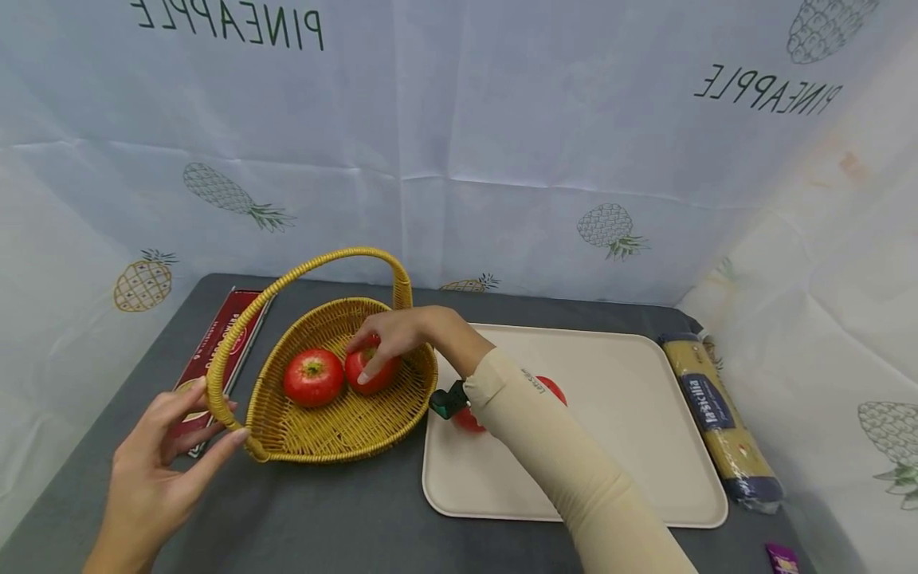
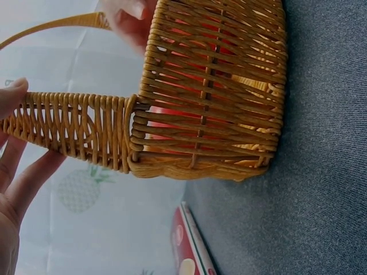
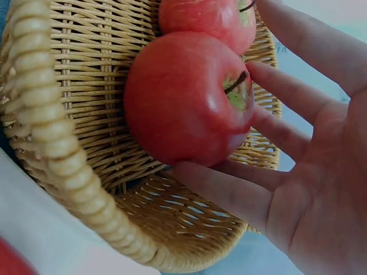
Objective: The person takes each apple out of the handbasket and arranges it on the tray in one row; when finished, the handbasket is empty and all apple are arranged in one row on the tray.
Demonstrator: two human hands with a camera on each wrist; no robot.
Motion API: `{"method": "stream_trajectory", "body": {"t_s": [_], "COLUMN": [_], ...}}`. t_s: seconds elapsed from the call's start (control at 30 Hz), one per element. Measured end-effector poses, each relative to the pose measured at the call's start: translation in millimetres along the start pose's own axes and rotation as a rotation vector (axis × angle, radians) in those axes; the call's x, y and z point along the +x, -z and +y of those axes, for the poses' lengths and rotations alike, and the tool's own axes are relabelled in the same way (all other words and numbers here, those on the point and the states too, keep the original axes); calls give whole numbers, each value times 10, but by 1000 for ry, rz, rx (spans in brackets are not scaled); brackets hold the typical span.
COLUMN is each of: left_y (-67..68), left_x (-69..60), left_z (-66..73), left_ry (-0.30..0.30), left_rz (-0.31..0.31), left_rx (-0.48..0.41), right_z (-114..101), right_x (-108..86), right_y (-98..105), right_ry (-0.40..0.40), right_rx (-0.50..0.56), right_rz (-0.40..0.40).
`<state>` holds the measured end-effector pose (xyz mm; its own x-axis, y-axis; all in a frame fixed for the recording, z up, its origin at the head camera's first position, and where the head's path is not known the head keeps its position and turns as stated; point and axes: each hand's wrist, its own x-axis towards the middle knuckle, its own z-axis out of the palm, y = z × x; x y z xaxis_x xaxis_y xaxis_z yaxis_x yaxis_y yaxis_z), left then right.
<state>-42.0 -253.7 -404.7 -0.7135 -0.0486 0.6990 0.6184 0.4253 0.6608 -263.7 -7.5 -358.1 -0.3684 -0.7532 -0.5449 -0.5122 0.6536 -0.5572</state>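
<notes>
A yellow wicker basket [image 1: 323, 437] with a tall arched handle [image 1: 287, 275] stands at the left of the table. My left hand [image 1: 154, 470] holds the near-left foot of the handle between thumb and fingers; the left wrist view shows the fingertips on both sides of the woven strip [image 2: 80, 126]. Two red apples lie in the basket. My right hand [image 1: 398, 331] reaches in from the right, with thumb and fingers round the right-hand apple [image 1: 373, 371]. The other apple [image 1: 314, 378] sits beside it. In the right wrist view the fingertips touch the gripped apple [image 3: 183, 97].
Right of the basket is a beige tray [image 1: 617, 399] with red fruit [image 1: 551, 389] partly hidden under my right sleeve. A yellow-and-blue packet [image 1: 717, 418] lies along the tray's right side. A red packet [image 1: 215, 343] is behind the basket's left side, a purple wrapper [image 1: 782, 558] front right.
</notes>
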Motion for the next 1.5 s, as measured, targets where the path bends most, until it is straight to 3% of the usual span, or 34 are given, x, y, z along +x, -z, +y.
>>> {"method": "stream_trajectory", "body": {"t_s": [0.17, 0.5, 0.87, 1.0, 1.23, 1.5], "left_y": [2, 4, 5, 0, 5, 3], "left_x": [1, 3, -9, -9, -1, -8], "left_z": [0, -2, -3, -10, 2, -5], "left_ry": [2, 16, 6, -7, 20, -3], "left_rz": [-5, -9, -4, -3, -10, -10], "left_rx": [3, 12, 1, -13, 34, 5], "right_z": [4, -1, -34, -34, -13, -14], "right_x": [-1, 11, 41, 53, 69, 73], "right_y": [-6, -72, -114, -130, -149, -180], "right_ry": [11, -54, -36, -46, -47, -18], "right_rx": [26, 179, 109, 117, 141, 150], "right_rz": [-28, -108, -118, -124, -132, -125]}}
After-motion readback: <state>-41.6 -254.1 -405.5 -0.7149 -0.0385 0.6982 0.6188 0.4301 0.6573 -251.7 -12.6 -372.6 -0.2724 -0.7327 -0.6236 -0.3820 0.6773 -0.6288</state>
